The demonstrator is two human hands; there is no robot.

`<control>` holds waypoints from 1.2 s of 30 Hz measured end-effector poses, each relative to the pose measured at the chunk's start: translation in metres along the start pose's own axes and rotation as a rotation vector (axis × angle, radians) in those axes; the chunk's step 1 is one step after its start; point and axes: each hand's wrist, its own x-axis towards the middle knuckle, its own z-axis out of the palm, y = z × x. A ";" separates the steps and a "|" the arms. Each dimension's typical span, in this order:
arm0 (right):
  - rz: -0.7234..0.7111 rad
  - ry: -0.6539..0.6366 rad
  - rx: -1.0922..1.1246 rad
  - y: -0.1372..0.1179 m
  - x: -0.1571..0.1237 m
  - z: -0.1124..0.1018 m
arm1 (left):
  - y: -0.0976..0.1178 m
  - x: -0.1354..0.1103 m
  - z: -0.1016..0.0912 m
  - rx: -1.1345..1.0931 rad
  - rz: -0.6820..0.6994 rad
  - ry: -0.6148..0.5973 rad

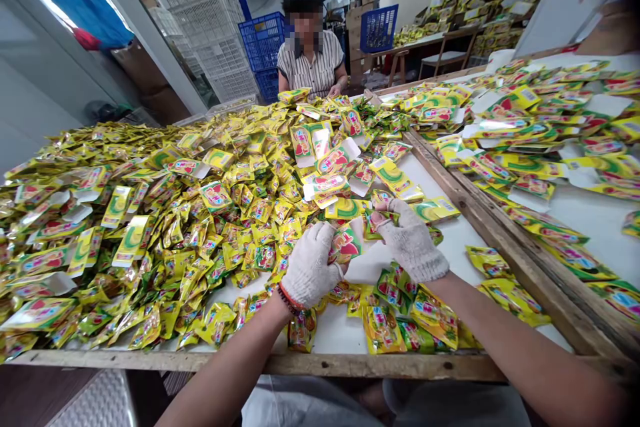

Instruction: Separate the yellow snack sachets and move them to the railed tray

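Observation:
My left hand (311, 265), in a white knitted glove, is closed around a small printed carton (346, 242) with a white flap standing out on its right. The gloved right hand (415, 243), its thumb and fingertips bare, pinches a small candy packet (371, 225) just beside the carton's right end. Fingers partly cover both items. Under and in front of the hands lie loose green and yellow packets (384, 330) on the white tabletop (333, 333). Several yellow cartons (395, 177) rest just beyond my hands.
A large heap of packets and cartons (165, 213) spreads over the left side. A wooden divider (465, 203) runs along the right, with flat cartons (530, 163) past it. Across the table sits another person (313, 63). Stacked white crates (200, 13) and blue crates (263, 47) stand behind.

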 end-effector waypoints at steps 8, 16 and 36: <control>-0.255 -0.227 -0.316 0.000 0.000 -0.010 | -0.002 -0.006 -0.003 -0.136 0.011 0.022; -0.436 -0.240 -0.404 -0.004 -0.003 -0.010 | -0.001 -0.002 -0.003 -0.037 0.025 -0.057; -0.344 -0.302 -0.409 -0.006 -0.001 -0.008 | 0.004 -0.008 0.007 -0.274 0.054 -0.002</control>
